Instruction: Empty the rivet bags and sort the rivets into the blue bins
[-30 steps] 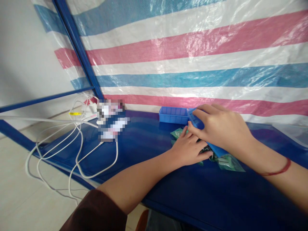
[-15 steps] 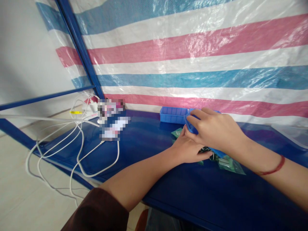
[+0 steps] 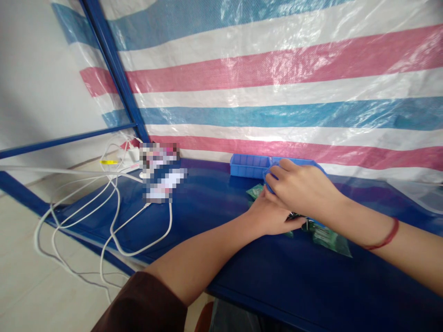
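Right grip curls part-closed over a blue bin, and left grip lies just below and touching it, thumb held apart; its fingertips are hidden, so whether it has hold of anything cannot be told.

From the left: white cables loop beside a blue post and across the surface. Next to them, two pixelated patches conceal some items. A striped sheet hangs behind.

Right of centre, a rear bin, also blue, stands upright near the sheet. In front of it, a green packet lies just beyond the left grip. The held bin is beneath the right grip's fingers, its left edge showing past them, the rest mostly covered. Dark parts show above the left thumb, below the right grip. Another green packet lies under the right wrist, on the near side. Furthest right, a red band circles the right forearm.
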Available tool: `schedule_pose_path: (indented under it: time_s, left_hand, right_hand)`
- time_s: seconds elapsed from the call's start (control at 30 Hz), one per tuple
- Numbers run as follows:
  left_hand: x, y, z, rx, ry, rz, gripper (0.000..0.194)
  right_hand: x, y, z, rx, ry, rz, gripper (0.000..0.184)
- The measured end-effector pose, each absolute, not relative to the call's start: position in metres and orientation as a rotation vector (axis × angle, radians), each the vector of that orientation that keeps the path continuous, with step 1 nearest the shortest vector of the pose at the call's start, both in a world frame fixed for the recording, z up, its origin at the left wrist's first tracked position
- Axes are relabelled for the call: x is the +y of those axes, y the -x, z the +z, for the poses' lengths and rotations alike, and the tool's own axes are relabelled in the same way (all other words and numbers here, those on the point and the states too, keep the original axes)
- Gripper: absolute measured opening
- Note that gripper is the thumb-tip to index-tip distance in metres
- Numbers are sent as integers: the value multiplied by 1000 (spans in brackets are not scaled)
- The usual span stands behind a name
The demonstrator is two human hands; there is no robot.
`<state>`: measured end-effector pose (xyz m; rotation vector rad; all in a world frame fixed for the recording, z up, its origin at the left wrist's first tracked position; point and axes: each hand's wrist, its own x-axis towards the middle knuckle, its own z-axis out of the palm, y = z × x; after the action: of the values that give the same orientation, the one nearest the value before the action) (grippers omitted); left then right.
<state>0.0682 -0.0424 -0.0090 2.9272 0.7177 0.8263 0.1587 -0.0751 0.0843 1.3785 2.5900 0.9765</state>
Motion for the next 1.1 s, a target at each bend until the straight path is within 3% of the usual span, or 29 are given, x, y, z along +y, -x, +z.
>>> schedule_pose_path:
  time_s: [0.93,1.03,1.1]
  left_hand:
    - [-44,-67,-13,875,-2920,908,50]
    - [-44,-67,-14,854,-2894,927,50]
    - [-44,-66,-14,851,-2883,929,50]
  right_hand:
    - [-93,-227,107,2797,-1122,1387,31]
    - [-96,-242,114,2869,-1204,1458,37]
    - [-98,-257,117,2914,-1484,1405,46]
